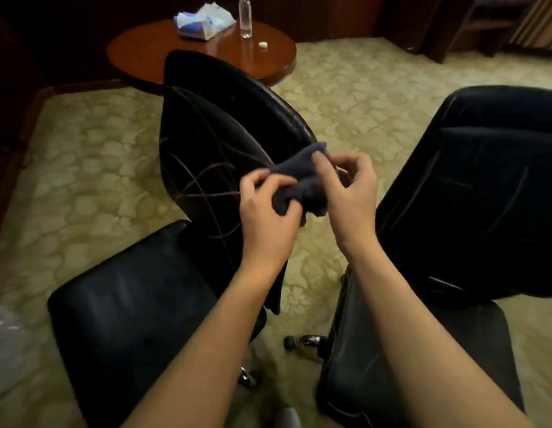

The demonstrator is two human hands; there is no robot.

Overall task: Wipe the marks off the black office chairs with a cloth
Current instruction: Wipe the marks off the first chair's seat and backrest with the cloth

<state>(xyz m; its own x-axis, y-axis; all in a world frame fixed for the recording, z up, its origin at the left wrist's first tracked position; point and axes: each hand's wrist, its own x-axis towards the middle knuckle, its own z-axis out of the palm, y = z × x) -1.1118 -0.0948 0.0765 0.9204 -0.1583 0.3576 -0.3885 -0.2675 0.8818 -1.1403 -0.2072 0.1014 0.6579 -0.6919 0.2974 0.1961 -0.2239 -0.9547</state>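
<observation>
Head view: two hands bunch a dark cloth (pixel 302 183) over black chairs.
Left hand (pixel 270 211) and right hand (pixel 350 193) both curl round it, above the marked left chair (pixel 206 156); right chair (pixel 472 193) at three o'clock; at twelve, a table (pixel 268 61) bearing a clear bottle (pixel 245 17), contents unclear.

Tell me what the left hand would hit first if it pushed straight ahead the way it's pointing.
Probably the marked backrest of the left chair. The left hand, gripping the cloth, points forward toward it, though depth is hard to judge.
</observation>
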